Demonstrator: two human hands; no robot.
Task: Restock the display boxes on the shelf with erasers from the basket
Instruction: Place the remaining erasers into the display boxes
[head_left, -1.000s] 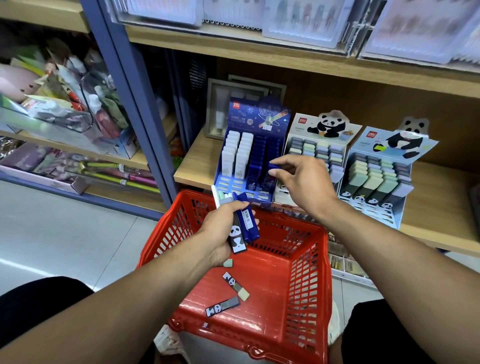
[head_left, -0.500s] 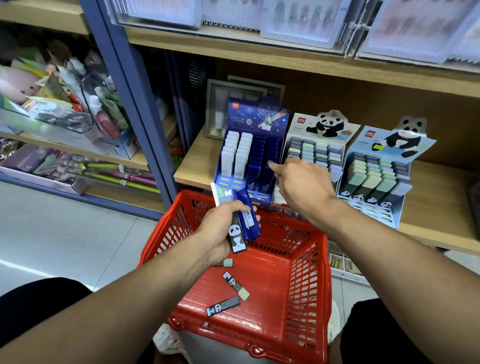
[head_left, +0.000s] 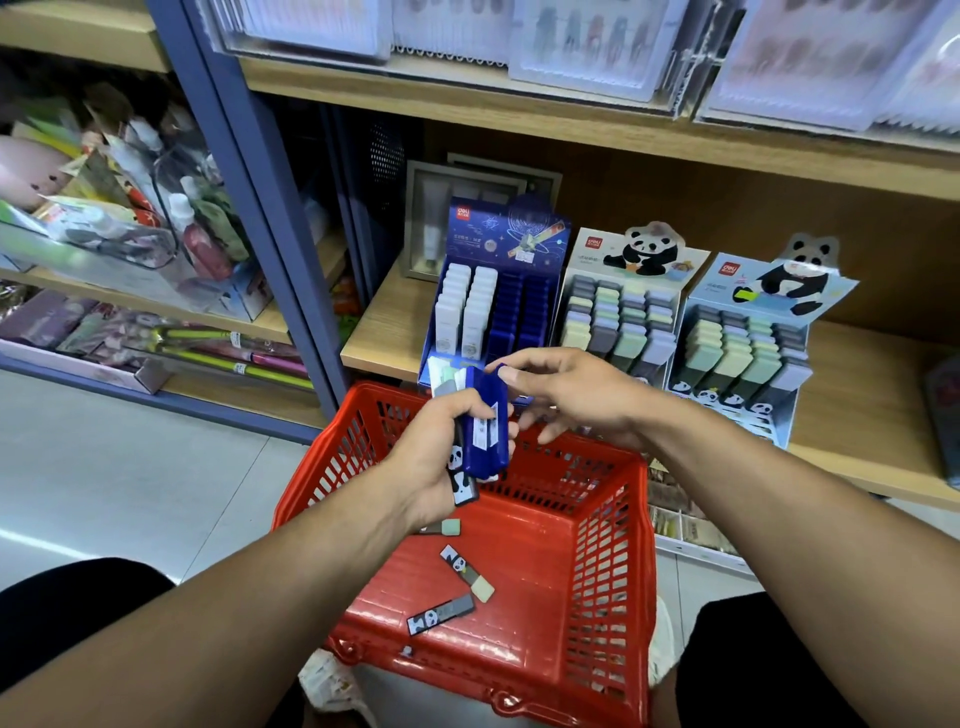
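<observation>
Now, above the basket: both hands meet over the red basket (head_left: 613, 545), in front of the shelf (head_left: 384, 332).
Left hand: the left hand (head_left: 441, 457) grips a fanned bundle of erasers, fingers curled round it; the blue eraser (head_left: 487, 426) sits foremost, with panda-sleeved and pale ones behind.
Right hand: the right hand (head_left: 566, 389) pinches the top end of the blue eraser between thumb and forefinger; the other fingers hang loosely curled.
Key relation: the blue eraser stands nearly upright, its long axis running from the left palm up to the right fingertips, so it would draw upward and out. The right hand is the nearer one to the boxes.
Target, as I judge it: the blue display box (head_left: 498, 306), just behind the hands, with white erasers in its left columns and dark blue columns to the right.
Other stock: two panda display boxes, near (head_left: 618, 312) and far right (head_left: 748, 353); three loose panda erasers (head_left: 467, 569) lie on the basket floor.
Hard to make out: how many erasers the left hand holds; whether the blue box's dark columns are full or empty; its lower front edge is hidden by the hands.
</observation>
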